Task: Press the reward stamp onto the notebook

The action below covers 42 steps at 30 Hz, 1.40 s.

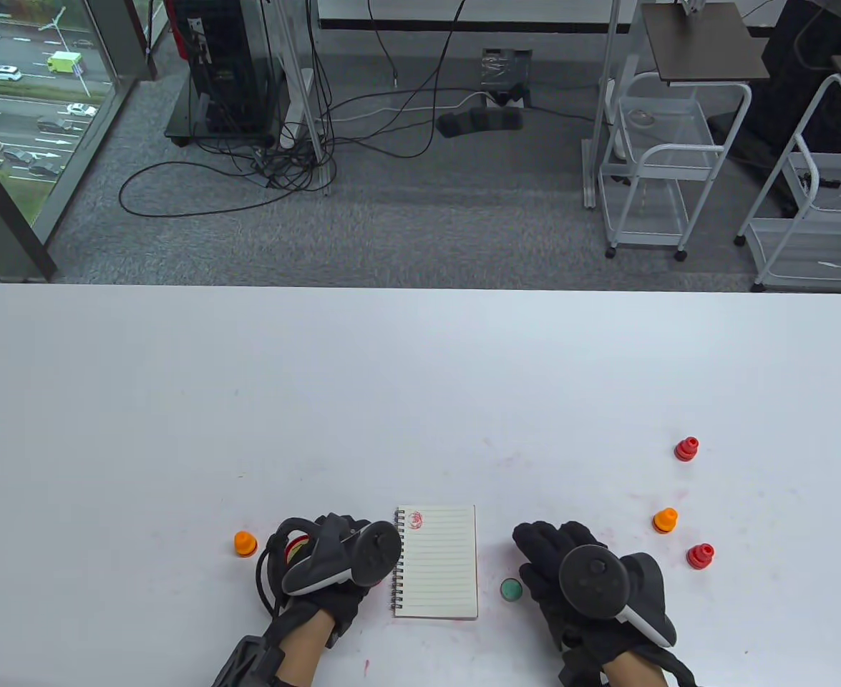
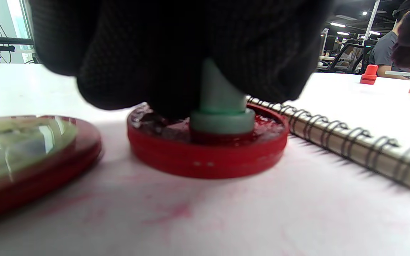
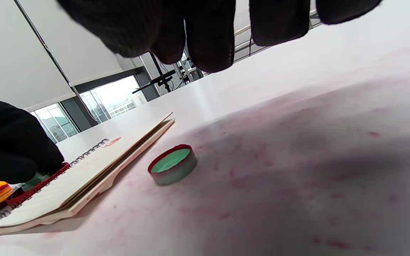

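L hand (image 2: pixel 176 53) grips green stamp (image 2: pixel 222 110), pressed in red ink pad (image 2: pixel 205 153) beside notebook (image 1: pixel 438 565). R hand (image 1: pixel 570 565) flat, fingers relaxed. No legible text.

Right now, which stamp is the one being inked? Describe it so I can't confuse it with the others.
Start at the spiral notebook near the table's front edge; the open red ink pad sits just beside its wire binding. The green stamp stands upright in that pad, gripped by the left hand. It is the only green one; the loose stamps on the table are red or orange.
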Tool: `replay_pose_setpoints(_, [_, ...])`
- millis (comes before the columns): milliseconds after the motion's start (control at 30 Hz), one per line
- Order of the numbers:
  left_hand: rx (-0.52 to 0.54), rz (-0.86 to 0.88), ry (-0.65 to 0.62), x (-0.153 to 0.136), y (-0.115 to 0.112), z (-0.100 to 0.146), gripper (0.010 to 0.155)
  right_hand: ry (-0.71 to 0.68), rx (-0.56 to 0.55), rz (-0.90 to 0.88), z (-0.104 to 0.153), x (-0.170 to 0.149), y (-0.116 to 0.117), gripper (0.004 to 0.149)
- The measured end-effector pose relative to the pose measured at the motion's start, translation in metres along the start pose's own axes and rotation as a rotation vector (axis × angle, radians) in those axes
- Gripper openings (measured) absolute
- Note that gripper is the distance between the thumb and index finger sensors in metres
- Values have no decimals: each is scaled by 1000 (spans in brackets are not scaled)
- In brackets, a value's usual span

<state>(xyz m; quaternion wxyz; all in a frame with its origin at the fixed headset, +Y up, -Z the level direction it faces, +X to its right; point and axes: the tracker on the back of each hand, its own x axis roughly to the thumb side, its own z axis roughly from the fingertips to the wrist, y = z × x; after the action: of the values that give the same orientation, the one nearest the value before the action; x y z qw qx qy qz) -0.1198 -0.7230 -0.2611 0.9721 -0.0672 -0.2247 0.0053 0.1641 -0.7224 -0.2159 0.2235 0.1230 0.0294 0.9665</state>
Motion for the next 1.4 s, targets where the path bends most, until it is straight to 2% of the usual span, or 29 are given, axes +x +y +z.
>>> replay_pose_setpoints(300, [-39,31,3,-7,3,0,43,-7,-9,-6,1,1,-3,54])
replay_pose_setpoints(600, [21,72,29,-20,22,7,47,2,-13,-19,1,-1,-4,54])
replay_pose_setpoints(833, [43,97,5,-20,36,-1,48,12,-35,-22,2,-3,-8,55])
replay_pose_setpoints(1067, [50,110,-58,-1,44,-25,51,16,-53,-28,2,-4,-12,55])
replay_pose_setpoints(1133, [17,103,-93,8,44,-34,49,14,-57,-29,2,-4,-13,55])
replay_pose_setpoints(1400, [-3,-2,-175,41,40,-63,48,7,-78,-48,3,-4,-19,55])
